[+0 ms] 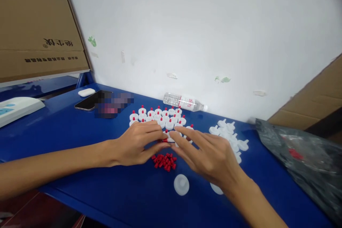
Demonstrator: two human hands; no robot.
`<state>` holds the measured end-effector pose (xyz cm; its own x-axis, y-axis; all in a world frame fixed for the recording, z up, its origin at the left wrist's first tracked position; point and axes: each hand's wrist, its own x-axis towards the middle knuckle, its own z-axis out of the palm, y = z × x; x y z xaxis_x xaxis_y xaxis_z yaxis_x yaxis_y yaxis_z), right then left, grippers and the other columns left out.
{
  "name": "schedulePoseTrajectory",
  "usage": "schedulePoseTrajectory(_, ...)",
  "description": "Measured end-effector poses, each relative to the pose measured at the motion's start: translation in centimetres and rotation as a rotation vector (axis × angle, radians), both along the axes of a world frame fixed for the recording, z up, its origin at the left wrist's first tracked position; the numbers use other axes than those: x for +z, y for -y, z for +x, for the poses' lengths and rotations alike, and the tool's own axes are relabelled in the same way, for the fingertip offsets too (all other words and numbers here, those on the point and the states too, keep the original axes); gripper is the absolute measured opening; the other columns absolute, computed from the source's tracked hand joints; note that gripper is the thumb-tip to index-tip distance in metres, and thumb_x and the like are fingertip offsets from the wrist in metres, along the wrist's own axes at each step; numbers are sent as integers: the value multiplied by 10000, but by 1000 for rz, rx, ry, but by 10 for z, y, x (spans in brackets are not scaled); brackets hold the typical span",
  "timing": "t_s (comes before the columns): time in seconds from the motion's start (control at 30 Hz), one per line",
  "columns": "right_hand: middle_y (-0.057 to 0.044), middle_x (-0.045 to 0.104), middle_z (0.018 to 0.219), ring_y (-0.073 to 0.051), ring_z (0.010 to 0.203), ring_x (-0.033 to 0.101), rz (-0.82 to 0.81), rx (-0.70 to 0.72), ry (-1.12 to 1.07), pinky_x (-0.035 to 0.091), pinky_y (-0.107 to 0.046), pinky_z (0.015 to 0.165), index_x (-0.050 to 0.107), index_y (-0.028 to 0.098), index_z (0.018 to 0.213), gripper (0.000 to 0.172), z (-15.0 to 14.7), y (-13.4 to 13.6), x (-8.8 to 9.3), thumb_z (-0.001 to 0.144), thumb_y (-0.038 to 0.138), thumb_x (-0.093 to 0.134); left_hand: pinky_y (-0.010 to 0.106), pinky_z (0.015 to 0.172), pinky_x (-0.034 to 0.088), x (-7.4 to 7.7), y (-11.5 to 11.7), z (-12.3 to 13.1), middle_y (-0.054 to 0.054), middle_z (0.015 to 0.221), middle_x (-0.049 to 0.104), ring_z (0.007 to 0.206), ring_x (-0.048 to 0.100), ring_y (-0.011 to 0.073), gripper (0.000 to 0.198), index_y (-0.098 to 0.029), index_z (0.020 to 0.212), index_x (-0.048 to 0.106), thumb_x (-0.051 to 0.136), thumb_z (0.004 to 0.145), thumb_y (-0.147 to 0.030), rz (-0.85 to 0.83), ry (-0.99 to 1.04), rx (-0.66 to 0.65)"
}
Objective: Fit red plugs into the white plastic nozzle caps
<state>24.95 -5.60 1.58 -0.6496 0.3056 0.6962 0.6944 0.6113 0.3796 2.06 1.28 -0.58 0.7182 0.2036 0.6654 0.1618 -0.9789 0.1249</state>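
Observation:
My left hand (139, 140) reaches in from the left, thumb and fingers pinched on a small red cap (165, 140). Against it, my right hand (211, 151) pinches a white spout lid (171, 139), mostly hidden by the fingers. The red cap lies at the lid's tip; how far it is on, I cannot tell. Just beyond both hands stand several red-tipped white lids (169, 124). Below the fingers lies a pile of loose red caps (165, 162). One white lid (181, 185) rests nearer me, and another (216, 188) is partly hidden under my right wrist.
Several bare white spout lids (227, 130) are heaped at the right. A clear bottle (184, 102) lies along the wall. A phone (93, 100), a white case (86, 92) and a white device (20, 110) are at left. A dark plastic bag (291, 174) covers the right edge.

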Motion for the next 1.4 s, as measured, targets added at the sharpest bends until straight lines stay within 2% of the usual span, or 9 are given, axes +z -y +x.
schedulePoseTrajectory(0.13,-18,759,1180,-90,681,710,-1,-179,-71,468,-238,582,689,201,1141,211,19,-8,1,952,157,608,290,749,494,-4,-3,-1,64,858,679,815,599,185,133,-159,1025,687,569,995,-211,-36,-171,19)
schedulePoseTrajectory(0.33,27,757,821,-142,595,665,-172,-646,-393,323,-257,500,683,254,1042,121,41,-20,1,955,301,614,317,849,487,-7,-3,2,95,977,668,942,564,213,186,-159,1087,697,524,1026,-189,-53,-324,-76)
schedulePoseTrajectory(0.4,10,753,887,-172,655,673,-274,-705,-383,314,-258,511,681,246,972,91,46,-24,-2,926,319,652,319,843,479,-5,-2,3,97,985,658,939,558,217,196,-160,1086,701,516,1028,-184,-50,-348,-85)
schedulePoseTrajectory(0.53,-43,692,1164,-187,783,673,-411,-709,-346,335,-262,530,709,236,919,109,53,-29,-9,903,339,674,329,835,471,-4,-3,4,101,977,648,927,549,220,202,-149,1078,704,510,1026,-171,-48,-381,-113)
schedulePoseTrajectory(0.73,-4,693,768,-198,661,647,-584,-771,-282,344,-289,541,726,237,948,149,58,-34,-16,926,352,633,344,856,481,-3,0,4,98,974,657,932,550,220,197,-156,1106,694,523,1012,-174,-119,-342,-109)
schedulePoseTrajectory(0.9,-13,771,813,-226,736,712,-681,-681,-223,417,-311,612,703,235,1109,225,59,-36,-21,957,356,588,369,870,493,1,3,2,107,1005,669,926,557,227,199,-159,1111,694,542,985,-182,-149,-365,-144)
schedulePoseTrajectory(1.0,-19,787,866,-239,769,726,-664,-700,-248,427,-323,625,686,240,1159,260,58,-35,-16,982,365,541,373,878,501,2,3,1,108,1009,673,933,570,230,196,-167,1110,697,566,967,-191,-155,-355,-152)
schedulePoseTrajectory(1.2,11,761,779,-218,707,703,-787,-777,-260,423,-308,598,730,285,984,168,72,-26,9,919,383,610,385,924,492,3,0,-1,116,1029,665,969,580,237,190,-164,1054,712,540,982,-205,-107,-389,-124)
schedulePoseTrajectory(1.4,12,756,736,-184,632,688,-1101,-573,-252,464,-277,573,769,298,953,226,95,-18,21,841,478,691,366,908,503,7,-5,-4,102,1019,681,975,592,233,174,-180,1062,712,562,976,-201,-113,-369,-95)
